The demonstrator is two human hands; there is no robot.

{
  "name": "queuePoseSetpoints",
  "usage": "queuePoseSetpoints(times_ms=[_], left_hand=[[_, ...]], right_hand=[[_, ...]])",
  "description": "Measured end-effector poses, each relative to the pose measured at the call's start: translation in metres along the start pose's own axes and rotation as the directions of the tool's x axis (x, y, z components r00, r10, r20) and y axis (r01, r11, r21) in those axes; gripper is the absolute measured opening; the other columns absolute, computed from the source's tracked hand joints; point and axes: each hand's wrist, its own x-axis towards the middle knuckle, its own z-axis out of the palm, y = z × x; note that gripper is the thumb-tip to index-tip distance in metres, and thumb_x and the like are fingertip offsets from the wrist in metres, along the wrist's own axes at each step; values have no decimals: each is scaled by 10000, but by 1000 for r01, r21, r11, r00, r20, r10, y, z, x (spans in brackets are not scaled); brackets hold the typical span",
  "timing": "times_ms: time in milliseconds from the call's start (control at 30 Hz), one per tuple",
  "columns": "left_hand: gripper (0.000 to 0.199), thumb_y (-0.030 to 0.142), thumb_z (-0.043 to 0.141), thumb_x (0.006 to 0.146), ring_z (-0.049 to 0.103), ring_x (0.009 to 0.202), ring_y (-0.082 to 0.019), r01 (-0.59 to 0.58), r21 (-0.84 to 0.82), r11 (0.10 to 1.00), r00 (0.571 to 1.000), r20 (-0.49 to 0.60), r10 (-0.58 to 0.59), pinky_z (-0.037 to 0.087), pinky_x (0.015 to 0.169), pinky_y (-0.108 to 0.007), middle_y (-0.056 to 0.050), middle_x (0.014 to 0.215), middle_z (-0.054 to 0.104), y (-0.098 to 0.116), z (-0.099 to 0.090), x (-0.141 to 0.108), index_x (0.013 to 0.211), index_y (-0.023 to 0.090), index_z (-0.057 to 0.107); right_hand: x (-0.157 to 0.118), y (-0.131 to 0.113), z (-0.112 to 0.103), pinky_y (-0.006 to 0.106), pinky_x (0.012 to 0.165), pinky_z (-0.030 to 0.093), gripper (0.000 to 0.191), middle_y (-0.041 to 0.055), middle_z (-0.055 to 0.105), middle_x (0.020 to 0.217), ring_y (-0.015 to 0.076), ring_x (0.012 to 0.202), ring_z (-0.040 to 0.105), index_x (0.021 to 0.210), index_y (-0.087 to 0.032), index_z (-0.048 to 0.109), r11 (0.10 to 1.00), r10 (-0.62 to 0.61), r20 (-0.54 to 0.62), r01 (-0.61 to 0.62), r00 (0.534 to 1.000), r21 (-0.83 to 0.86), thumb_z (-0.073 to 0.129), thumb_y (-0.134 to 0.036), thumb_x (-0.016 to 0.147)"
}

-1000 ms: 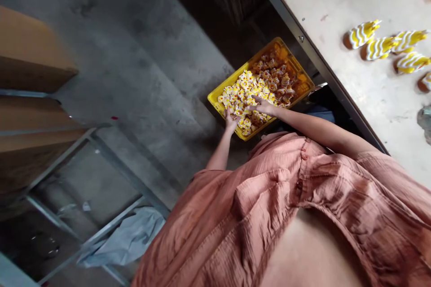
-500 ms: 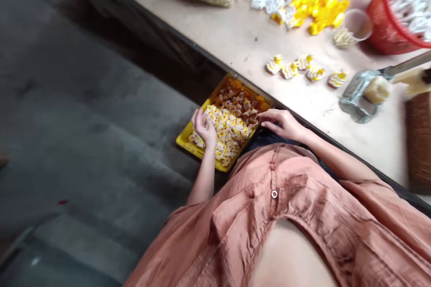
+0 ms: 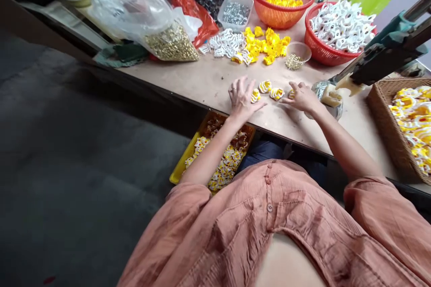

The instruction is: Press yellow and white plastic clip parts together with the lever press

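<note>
My left hand (image 3: 243, 98) is over the worktable with fingers spread. A small yellow-and-white striped piece (image 3: 255, 95) sits between its thumb and fingertips; I cannot tell whether they touch. To the right, my right hand (image 3: 301, 97) reaches around another striped piece (image 3: 291, 93), thumb and fingers apart, partly covering it. Two more striped pieces, a rear one (image 3: 265, 86) and a front one (image 3: 276, 93), lie between the hands. Below the table edge, under my left forearm, a yellow tray (image 3: 178, 171) holds many white-and-yellow pieces and brown ones.
Loose white parts (image 3: 227, 44) and yellow parts (image 3: 269, 45) lie behind the hands, near a small clear cup (image 3: 299, 51). Red baskets stand farther back. A foil-wrapped block (image 3: 332, 98), a metal-and-teal stand (image 3: 380, 60) and a wicker basket (image 3: 382, 119) are right.
Both hands have risen from the yellow tray to the striped pieces on the tabletop. The view has tilted up, showing more of the table's back and right side.
</note>
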Motion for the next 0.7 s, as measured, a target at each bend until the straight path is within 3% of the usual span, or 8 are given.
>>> queuePoseSetpoints(times_ms=[133, 267, 333, 433, 533, 600, 700], left_hand=[[878, 488, 879, 854, 265, 1642, -507, -104, 46, 994, 991, 89, 100, 202, 1354, -695, -230, 1721, 401, 32, 34, 13, 1601, 207, 514], [969, 492, 930, 800, 280, 1624, -574, -30, 154, 988, 986, 167, 3, 158, 1319, -773, -293, 1740, 343, 31, 60, 47, 1602, 159, 499], [938, 444, 962, 765, 416, 1549, -549, -13, 183, 983, 974, 223, -28, 263, 1291, -755, -290, 1663, 448, 26, 61, 63, 1558, 167, 544], [700, 268, 929, 770, 550, 1436, -476, -68, 232, 970, 927, 373, -25, 447, 1220, -642, -245, 1531, 567, 25, 53, 81, 1407, 165, 661], [541, 155, 788, 848, 608, 1378, -433, -144, 232, 962, 879, 476, 17, 497, 1192, -577, -241, 1500, 568, 33, 48, 95, 1377, 147, 675], [531, 134, 717, 888, 620, 1376, -411, -172, 170, 970, 875, 478, 72, 494, 1204, -552, -240, 1491, 565, 37, 47, 102, 1414, 137, 644], [539, 161, 718, 900, 592, 1427, -382, -212, 27, 977, 909, 372, 187, 479, 1235, -510, -187, 1482, 569, 35, 35, 100, 1429, 166, 616]], right_hand=[[0, -16, 2, 622, 1131, 531, 1074, 275, 554, 1506, 485, 1350, 618, 1709, -210, 386, 998, -53, -3, 53, 999, -43, 814, -687, 847], [7, -26, -1, 586, 1070, 565, 1027, 248, 567, 1489, 456, 1221, 699, 1714, -285, 398, 994, -85, 34, 87, 996, -64, 785, -713, 864], [12, -28, -3, 581, 1061, 573, 908, 239, 577, 1482, 448, 1196, 715, 1657, -282, 502, 993, -96, 36, 98, 995, -68, 774, -683, 888], [20, -23, -4, 571, 1085, 574, 735, 226, 627, 1445, 437, 1222, 715, 1544, -241, 631, 996, -80, -8, 80, 997, -28, 803, -549, 899], [27, -6, -3, 527, 1098, 588, 637, 167, 731, 1318, 380, 1216, 726, 1462, -201, 686, 984, -60, -32, 65, 998, 164, 804, -427, 878], [29, 7, -4, 499, 1029, 635, 624, 115, 776, 1183, 329, 1129, 747, 1433, -175, 684, 927, -97, -44, 106, 994, 360, 788, -434, 874], [21, 11, -12, 457, 895, 683, 690, 95, 767, 1123, 279, 1019, 747, 1469, -167, 620, 799, -214, -162, 268, 963, 538, 769, -533, 903]])
